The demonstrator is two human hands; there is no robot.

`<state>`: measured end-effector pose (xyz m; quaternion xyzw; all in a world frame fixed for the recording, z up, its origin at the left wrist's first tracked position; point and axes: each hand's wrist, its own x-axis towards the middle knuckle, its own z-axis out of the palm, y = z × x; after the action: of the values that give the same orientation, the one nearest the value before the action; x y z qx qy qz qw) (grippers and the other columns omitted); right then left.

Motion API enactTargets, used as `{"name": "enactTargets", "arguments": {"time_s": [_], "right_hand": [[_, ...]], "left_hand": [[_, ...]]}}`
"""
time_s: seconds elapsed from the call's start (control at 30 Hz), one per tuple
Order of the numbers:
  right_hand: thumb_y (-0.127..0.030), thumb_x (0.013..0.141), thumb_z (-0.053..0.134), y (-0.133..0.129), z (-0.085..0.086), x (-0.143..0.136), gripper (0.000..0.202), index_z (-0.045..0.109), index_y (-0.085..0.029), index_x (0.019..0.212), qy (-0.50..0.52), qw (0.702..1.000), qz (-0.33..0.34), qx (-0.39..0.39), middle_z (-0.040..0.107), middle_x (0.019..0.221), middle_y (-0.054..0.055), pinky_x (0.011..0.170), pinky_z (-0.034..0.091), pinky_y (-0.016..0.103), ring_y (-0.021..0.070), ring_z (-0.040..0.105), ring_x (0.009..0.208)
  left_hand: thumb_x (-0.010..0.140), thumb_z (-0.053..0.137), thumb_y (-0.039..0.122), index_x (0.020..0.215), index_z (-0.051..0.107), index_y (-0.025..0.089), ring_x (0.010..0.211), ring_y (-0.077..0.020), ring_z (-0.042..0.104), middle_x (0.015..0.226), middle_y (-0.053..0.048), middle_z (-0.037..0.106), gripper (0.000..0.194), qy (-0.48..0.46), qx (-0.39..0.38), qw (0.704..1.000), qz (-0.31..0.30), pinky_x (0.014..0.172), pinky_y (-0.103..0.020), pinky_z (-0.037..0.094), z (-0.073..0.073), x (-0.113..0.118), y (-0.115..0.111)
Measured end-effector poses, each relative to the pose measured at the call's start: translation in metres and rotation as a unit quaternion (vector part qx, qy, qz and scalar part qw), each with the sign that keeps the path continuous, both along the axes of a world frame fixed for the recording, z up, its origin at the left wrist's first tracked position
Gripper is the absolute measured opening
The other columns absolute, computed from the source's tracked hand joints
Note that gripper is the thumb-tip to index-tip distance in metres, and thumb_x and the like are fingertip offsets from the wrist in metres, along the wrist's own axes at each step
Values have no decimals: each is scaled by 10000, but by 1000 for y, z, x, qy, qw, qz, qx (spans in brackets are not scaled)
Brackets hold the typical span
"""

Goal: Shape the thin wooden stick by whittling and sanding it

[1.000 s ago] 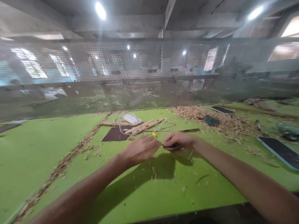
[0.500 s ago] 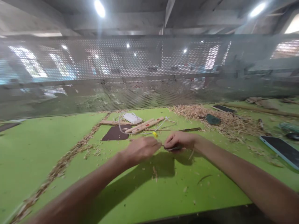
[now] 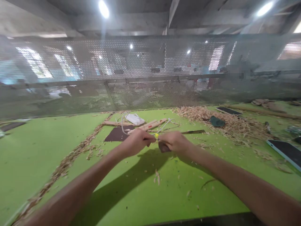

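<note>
Over the green table (image 3: 131,194), my two hands nearly meet at the fingertips. My right hand (image 3: 176,141) is closed on a small piece of brown sandpaper (image 3: 164,147), which hangs below its fingers. My left hand (image 3: 137,142) is closed in a pinch, and its fingers hide whatever thin thing they hold. A small yellow piece (image 3: 156,135) shows just beyond the gap between the hands. Behind my left hand lies a larger dark brown sheet (image 3: 115,134), which looks like sandpaper. Pale wooden sticks (image 3: 152,124) with red marks rest just past the hands.
A white charger-like block (image 3: 135,119) with a cable lies at the back. Wood shavings (image 3: 197,114) are heaped at the back right, with a green scrap (image 3: 216,121) on them. Phones (image 3: 285,152) lie to the right. A perforated metal screen (image 3: 145,91) bounds the far edge.
My left hand has risen slightly and turned, its fingers now pointing at the right hand. My right hand has turned, so the brown piece hangs downward. The view has shifted slightly.
</note>
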<state>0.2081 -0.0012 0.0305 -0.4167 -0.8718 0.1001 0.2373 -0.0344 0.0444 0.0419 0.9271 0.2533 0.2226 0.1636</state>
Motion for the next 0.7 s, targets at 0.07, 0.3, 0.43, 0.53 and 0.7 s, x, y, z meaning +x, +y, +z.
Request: {"name": "enactTargets", "arguments": {"time_s": [0.07, 0.3, 0.43, 0.53, 0.7], "right_hand": [[-265, 1019, 598, 4, 6, 8, 277, 708, -146, 795, 66, 975, 23, -213, 632, 638, 12, 507, 429, 229, 105, 520, 513], [-481, 983, 650, 13, 14, 31, 452, 566, -176, 662, 168, 852, 87, -489, 490, 498, -57, 354, 226, 188, 52, 322, 363], [-307, 1036, 594, 9, 1, 19, 306, 707, -157, 794, 85, 974, 56, -200, 616, 617, -6, 512, 440, 229, 96, 489, 506], [-187, 1054, 526, 7, -7, 6, 257, 762, -147, 961, -1, 999, 25, 45, 724, 802, 79, 659, 528, 308, 150, 597, 674], [-191, 1034, 582, 13, -4, 4, 221, 781, -151, 945, 43, 997, 39, -51, 715, 749, 38, 616, 525, 270, 123, 597, 609]], "left_hand": [[1064, 445, 115, 982, 784, 91, 580, -123, 624, 708, -65, 733, 349, 23, 138, 989, -53, 557, -242, 526, -5, 4, -7], [1061, 419, 48, 1050, 714, 73, 708, -148, 670, 859, -97, 750, 295, 10, 364, 923, -120, 617, -271, 599, -10, 13, -21], [1053, 426, 79, 991, 782, 106, 555, -107, 616, 724, -60, 741, 362, -22, 180, 980, -79, 504, -212, 505, -10, 9, -7], [1053, 537, 246, 930, 818, 111, 434, -84, 498, 640, -42, 722, 335, -33, -47, 998, -15, 416, -200, 395, -1, 2, 3], [1038, 565, 292, 937, 823, 118, 497, -100, 550, 681, -53, 745, 327, -7, -49, 999, 5, 475, -209, 433, 6, -2, 3]]}}
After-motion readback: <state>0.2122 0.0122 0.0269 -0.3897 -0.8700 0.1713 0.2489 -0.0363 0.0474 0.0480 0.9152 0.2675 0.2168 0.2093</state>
